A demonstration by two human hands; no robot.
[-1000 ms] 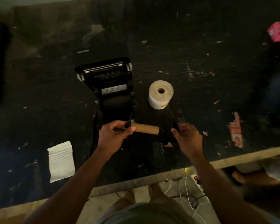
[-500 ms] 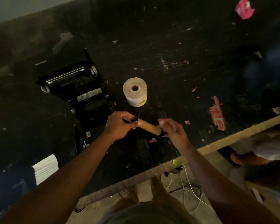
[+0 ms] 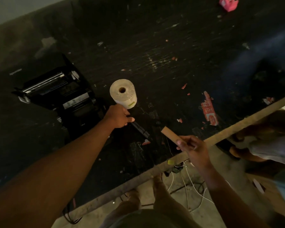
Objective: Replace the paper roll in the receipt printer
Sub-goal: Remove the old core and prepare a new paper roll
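The black receipt printer (image 3: 56, 94) stands at the left of the dark table with its lid open. A full white paper roll (image 3: 123, 94) stands on end just right of it. My left hand (image 3: 118, 116) sits below the roll, shut on a thin black spindle (image 3: 141, 129) that points down and right. My right hand (image 3: 191, 145) is near the table's front edge, holding the bare brown cardboard core (image 3: 170, 135), now separate from the spindle.
The dark tabletop (image 3: 155, 55) is littered with red and white paper scraps. A red torn label (image 3: 210, 109) lies at the right and a pink object (image 3: 228, 3) at the far back. Below the wooden front edge (image 3: 237, 127) lie white cables (image 3: 187, 180). Another person's legs (image 3: 262, 145) are at the right.
The cardboard core came off the black spindle: my right hand pulled it down and right, while my left hand kept the spindle. The view swung, shifting the printer and roll left.
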